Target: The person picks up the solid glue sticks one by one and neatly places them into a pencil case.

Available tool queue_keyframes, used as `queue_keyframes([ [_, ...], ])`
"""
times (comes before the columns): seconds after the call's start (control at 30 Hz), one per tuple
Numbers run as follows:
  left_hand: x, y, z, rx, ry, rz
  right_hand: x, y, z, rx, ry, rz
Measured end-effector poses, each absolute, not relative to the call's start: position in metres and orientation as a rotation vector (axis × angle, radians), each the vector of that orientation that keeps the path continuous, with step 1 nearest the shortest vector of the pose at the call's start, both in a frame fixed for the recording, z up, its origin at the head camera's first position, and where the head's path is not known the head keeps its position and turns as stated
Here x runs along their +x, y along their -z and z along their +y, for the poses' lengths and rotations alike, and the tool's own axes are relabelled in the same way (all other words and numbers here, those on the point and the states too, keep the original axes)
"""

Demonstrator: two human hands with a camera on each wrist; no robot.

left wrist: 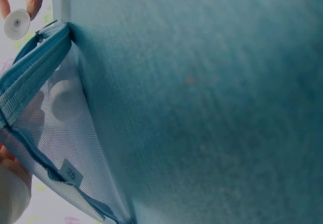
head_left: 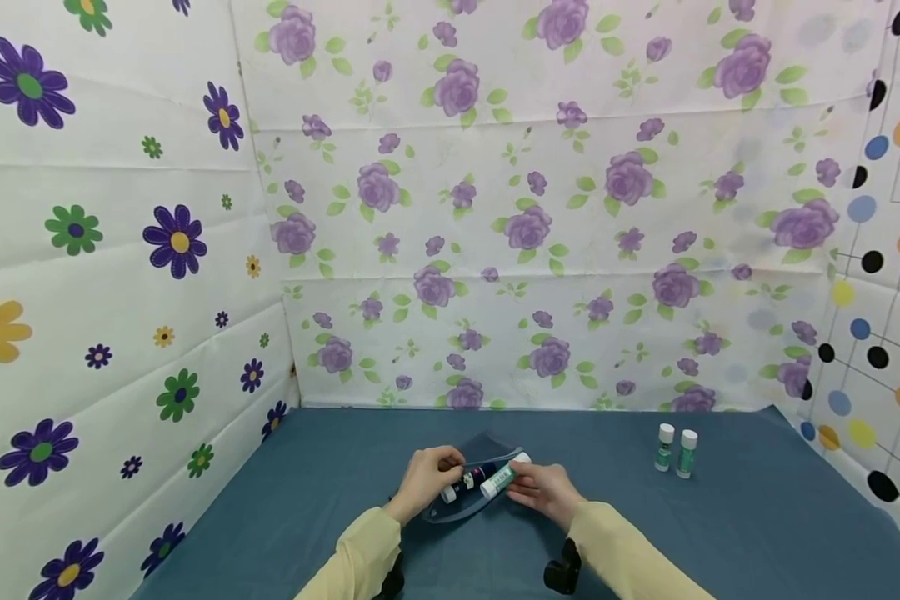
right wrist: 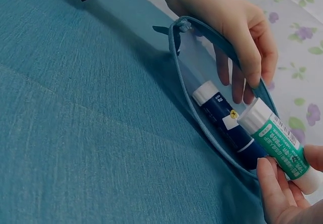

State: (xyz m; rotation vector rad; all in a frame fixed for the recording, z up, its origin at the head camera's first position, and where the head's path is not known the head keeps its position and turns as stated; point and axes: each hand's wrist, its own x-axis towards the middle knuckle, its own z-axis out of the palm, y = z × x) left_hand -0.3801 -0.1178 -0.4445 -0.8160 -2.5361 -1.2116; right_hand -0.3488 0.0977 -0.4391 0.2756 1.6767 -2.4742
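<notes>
My left hand (head_left: 426,477) pinches the far rim of a blue mesh zip pouch (head_left: 453,518), whose mouth gapes wide. Inside it lies a dark blue glue stick (right wrist: 229,124) with a white cap. Between the thumb and fingers of my right hand (right wrist: 282,201) is a green-and-white glue stick (right wrist: 281,146), tilted over the pouch's mouth beside the blue one. In the left wrist view, the mesh side of the pouch (left wrist: 68,128) carries a small tag, and one white end of the green glue stick (left wrist: 17,24) shows past the zip corner.
Two more green glue sticks with white caps, one (head_left: 664,447) and another (head_left: 687,454), stand upright at the right of the blue-covered table (head_left: 330,467). Flower-patterned sheets (head_left: 495,250) hang behind and to the left. A black wrist device (head_left: 562,568) sits below the right sleeve.
</notes>
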Motion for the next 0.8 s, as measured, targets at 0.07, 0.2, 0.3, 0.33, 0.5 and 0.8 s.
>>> queue_keyframes([
  [0.07,-0.38,0.445,-0.118,-0.809,1.214,-2.538,-0.348,0.438,0.096,0.276,2.474,1.678],
  [0.2,-0.379,0.444,-0.118,-0.806,1.217,-2.539,-0.346,0.438,0.093,0.278,2.474,1.675],
  [0.3,-0.379,0.444,-0.118,-0.809,1.214,-2.537,-0.346,0.44,0.091,0.274,2.475,1.674],
  [0.33,-0.379,0.444,-0.118,-0.808,1.213,-2.537,-0.347,0.44,0.09,0.268,2.474,1.676],
  [0.5,-0.379,0.444,-0.117,-0.803,1.205,-2.539,-0.349,0.442,0.087,0.266,2.463,1.671],
  [0.8,-0.381,0.444,-0.117,-0.807,1.182,-2.538,-0.349,0.443,0.084,0.309,2.437,1.697],
])
